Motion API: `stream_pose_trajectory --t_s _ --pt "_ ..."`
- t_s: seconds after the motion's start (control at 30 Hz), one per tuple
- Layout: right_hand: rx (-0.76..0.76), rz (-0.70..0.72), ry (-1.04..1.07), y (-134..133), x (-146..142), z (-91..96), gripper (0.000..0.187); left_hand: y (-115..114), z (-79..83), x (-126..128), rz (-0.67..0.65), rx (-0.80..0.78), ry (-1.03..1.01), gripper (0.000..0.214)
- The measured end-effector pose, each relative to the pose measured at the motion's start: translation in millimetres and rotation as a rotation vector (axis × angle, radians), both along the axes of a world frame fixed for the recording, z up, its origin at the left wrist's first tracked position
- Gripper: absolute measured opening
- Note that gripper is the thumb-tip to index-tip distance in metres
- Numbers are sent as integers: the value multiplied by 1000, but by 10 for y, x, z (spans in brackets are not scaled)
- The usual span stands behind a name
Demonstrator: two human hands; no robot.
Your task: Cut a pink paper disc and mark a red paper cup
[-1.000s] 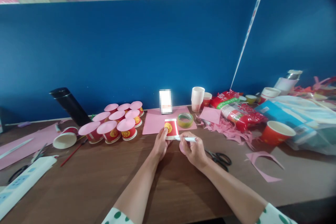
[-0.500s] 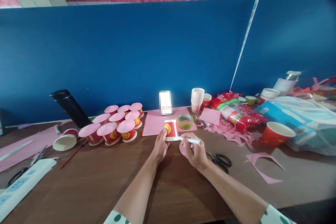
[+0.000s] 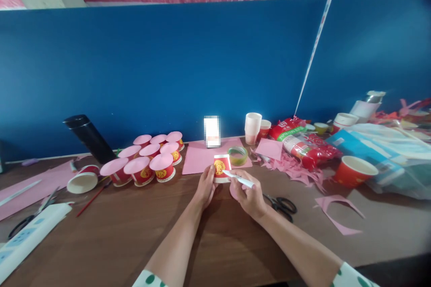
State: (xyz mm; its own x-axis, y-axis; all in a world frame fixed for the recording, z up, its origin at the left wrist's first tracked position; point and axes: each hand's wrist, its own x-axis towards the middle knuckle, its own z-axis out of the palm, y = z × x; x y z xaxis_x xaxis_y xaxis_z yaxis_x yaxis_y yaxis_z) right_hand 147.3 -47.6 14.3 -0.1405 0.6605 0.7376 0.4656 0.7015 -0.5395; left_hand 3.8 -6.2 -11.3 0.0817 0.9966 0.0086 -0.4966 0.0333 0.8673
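My left hand (image 3: 205, 186) is closed around a small red paper cup (image 3: 221, 165) with a yellow emblem and white edges, held above the table. Pinched in my right hand (image 3: 249, 196) is a white pen (image 3: 245, 181), its tip at the emblem on the cup's side; I cannot tell if it touches. A pink paper disc (image 3: 233, 192) lies partly hidden under my right hand. Behind the cup, a roll of tape (image 3: 237, 156) rests on a pink paper sheet (image 3: 193, 161). Black-handled scissors (image 3: 286, 206) lie right of my right wrist.
Several red cups topped with pink discs (image 3: 137, 166) stand at left, near a black bottle (image 3: 89, 138) and a tipped cup (image 3: 82, 180). Stacked white cups (image 3: 252, 128), a red cup bag (image 3: 303, 143), pink scraps (image 3: 296, 168) and a red cup (image 3: 355, 172) occupy the right.
The cup in my left hand has turned, bringing its yellow emblem to the middle. The pen's tip has moved from near the cup's lower edge up to the emblem.
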Motion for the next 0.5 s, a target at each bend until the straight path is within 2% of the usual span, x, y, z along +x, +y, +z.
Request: stream_pose_trajectory --t_s 0.27,0.4,0.5 --pt "31 -23 123 24 11 -36 21 31 -16 -18 20 -30 -120 37" --pt "21 -86 79 55 -16 -69 30 23 -19 -20 41 -33 -148 36" --pt "-17 -76 34 47 -36 -56 31 11 -9 -16 38 -37 -150 37"
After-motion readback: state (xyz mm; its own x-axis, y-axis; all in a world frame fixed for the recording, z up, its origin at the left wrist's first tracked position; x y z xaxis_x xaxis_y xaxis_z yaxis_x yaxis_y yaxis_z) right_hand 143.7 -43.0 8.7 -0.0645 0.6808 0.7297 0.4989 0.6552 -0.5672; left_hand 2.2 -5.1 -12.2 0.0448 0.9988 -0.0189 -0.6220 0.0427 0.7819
